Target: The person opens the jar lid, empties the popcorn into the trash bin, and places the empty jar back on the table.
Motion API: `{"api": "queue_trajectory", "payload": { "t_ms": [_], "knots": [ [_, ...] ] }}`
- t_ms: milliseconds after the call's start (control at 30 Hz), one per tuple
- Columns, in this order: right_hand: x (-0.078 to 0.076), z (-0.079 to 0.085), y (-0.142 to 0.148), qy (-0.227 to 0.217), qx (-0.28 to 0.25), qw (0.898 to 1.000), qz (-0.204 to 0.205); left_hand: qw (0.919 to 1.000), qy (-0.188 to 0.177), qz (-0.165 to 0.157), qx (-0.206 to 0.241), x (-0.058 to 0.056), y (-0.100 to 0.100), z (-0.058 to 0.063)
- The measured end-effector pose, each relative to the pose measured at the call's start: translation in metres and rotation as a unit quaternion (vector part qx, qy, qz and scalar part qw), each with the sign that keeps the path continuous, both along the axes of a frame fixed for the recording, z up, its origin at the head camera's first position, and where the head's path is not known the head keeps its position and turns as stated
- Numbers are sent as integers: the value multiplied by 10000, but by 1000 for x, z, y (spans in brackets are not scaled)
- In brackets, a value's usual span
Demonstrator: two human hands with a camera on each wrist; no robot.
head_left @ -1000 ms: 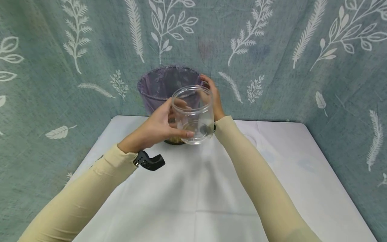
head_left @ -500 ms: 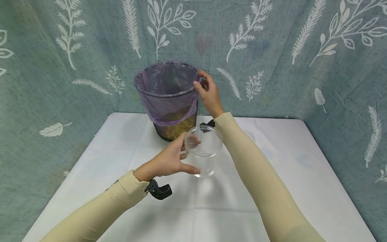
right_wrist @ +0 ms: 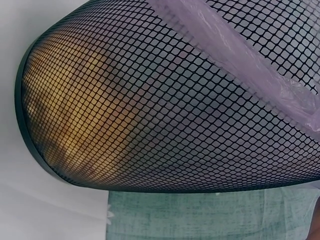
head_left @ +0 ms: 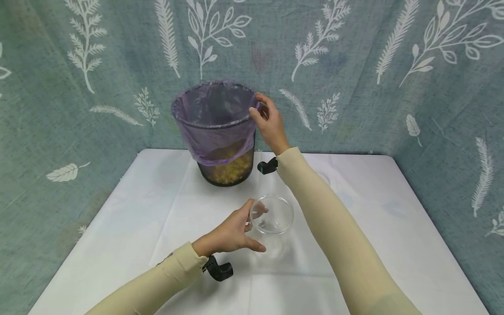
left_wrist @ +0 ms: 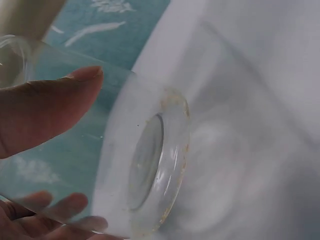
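Observation:
My left hand [head_left: 232, 229] grips a clear plastic jar [head_left: 273, 217] low over the front middle of the table, thumb on the near side and fingers round the far side. Up close in the left wrist view, the jar [left_wrist: 117, 165] has yellowish crumbs along its bottom edge, and the thumb [left_wrist: 55, 107] lies against its wall. A black mesh wastebasket [head_left: 236, 168] stands at the back, lined with a purple bag [head_left: 220, 144]. Its right rim is pinched by my right hand [head_left: 271, 127]. Through the mesh [right_wrist: 200, 130], a yellow mass [right_wrist: 80, 115] shows at the basket's bottom.
A clear round lid-like piece [head_left: 323, 177] lies on the white tablecloth [head_left: 354, 262], partly behind the right sleeve [head_left: 315, 197]. Green leaf-patterned cloth [head_left: 354, 109] walls the table at the back and both sides.
The left hand has brought the jar from in front of the basket down and toward the table's near side. The right hand stays at the rim; the basket stands in about the same place.

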State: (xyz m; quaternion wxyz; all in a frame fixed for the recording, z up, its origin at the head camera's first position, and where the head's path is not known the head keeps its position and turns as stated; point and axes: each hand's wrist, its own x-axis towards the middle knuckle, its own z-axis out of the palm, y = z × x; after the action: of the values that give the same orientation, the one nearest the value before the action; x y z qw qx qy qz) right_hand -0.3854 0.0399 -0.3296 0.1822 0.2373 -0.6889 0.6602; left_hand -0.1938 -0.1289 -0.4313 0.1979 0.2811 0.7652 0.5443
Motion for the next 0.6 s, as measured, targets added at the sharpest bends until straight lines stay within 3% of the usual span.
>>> {"api": "queue_trajectory", "payload": {
  "t_ms": [233,600],
  "knots": [
    [1,-1,-1,-13,-23,10000,14,9999,4,-60,-99,4,5,-19],
    [0,0,0,3,28,10000,8,9995,232,-212,-88,3,4,-30]
  ]
}}
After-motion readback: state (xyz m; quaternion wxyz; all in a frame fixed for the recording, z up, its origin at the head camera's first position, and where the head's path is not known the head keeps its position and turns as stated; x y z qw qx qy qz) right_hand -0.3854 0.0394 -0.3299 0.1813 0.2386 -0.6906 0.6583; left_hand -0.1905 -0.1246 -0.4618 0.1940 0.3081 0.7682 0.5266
